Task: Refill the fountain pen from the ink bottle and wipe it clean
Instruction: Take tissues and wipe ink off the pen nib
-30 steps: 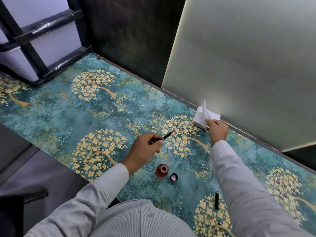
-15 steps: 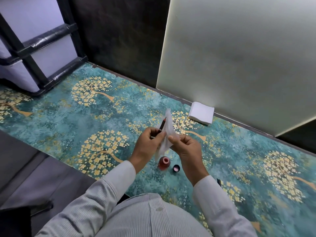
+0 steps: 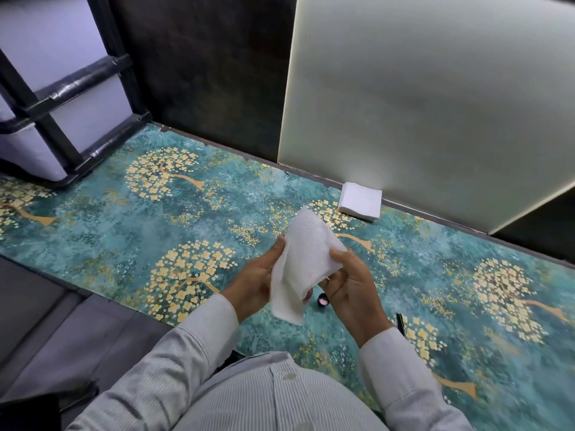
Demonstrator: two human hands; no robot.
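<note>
Nearest the camera is the person's striped shirt front (image 3: pixel 273 396), with both sleeves reaching forward over the teal table cover (image 3: pixel 109 231) printed with golden trees.

The landmark here is the white tissue (image 3: pixel 303 259), held up between both hands above the table. The left hand (image 3: pixel 255 281) sits at the tissue's left side, fingers curled behind the sheet; the fountain pen is wholly hidden by the tissue, so whether this hand grips it cannot be told. The right hand (image 3: pixel 351 287) is at the tissue's right side, thumb pressed on the sheet's front edge and fingers curled beneath, pinching it.

Just below the tissue's lower edge, a sliver of the red ink bottle (image 3: pixel 308 295) shows, mostly covered. Its small round cap (image 3: pixel 322 301) lies just right of that, on the cover. Well to the lower right of the tissue, past the right wrist, lies a slim black pen cap (image 3: pixel 401 321).

Beyond the tissue, up and to the right, a stack of white napkins (image 3: pixel 361 204) rests against the pale frosted panel (image 3: pixel 435 104).
</note>
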